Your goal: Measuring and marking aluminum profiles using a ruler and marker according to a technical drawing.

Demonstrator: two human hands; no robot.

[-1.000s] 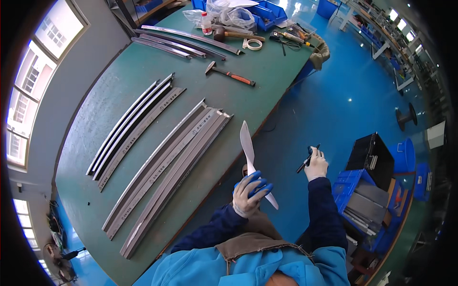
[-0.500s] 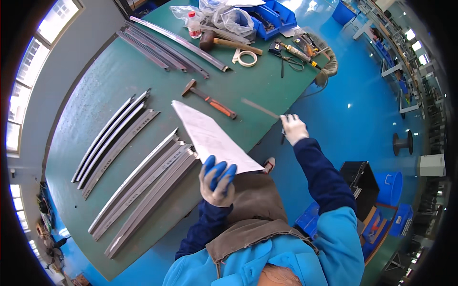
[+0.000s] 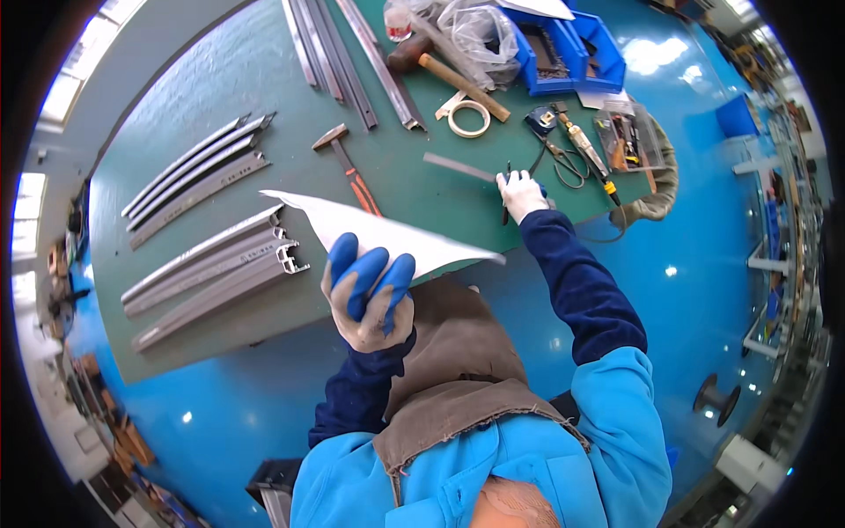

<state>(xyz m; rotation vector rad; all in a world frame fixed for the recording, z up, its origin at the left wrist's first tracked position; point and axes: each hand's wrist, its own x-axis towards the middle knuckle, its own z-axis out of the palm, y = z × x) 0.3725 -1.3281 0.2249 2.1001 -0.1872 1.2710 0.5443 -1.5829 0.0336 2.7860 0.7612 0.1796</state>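
Observation:
My left hand, in a white glove with blue fingertips, is closed on a white paper sheet that is tilted above the table's near edge. Gloved in white too, my right hand grips the end of a steel ruler, a thin grey strip pointing left over the green table. A slim dark object also shows by its fingers; its kind is unclear. Beyond the paper lies a hammer with an orange-and-black handle. Two groups of metal profiles lie to the left.
More long profiles lie at the back. A mallet, a tape roll, scissors, a tape measure and a yellow-ended tool lie at the right back. Blue bins stand behind them, beside plastic bags.
My view has turned and moved toward the table's right side. My right hand has brought the ruler from beyond the table's edge to over the tabletop; my left still holds the paper.

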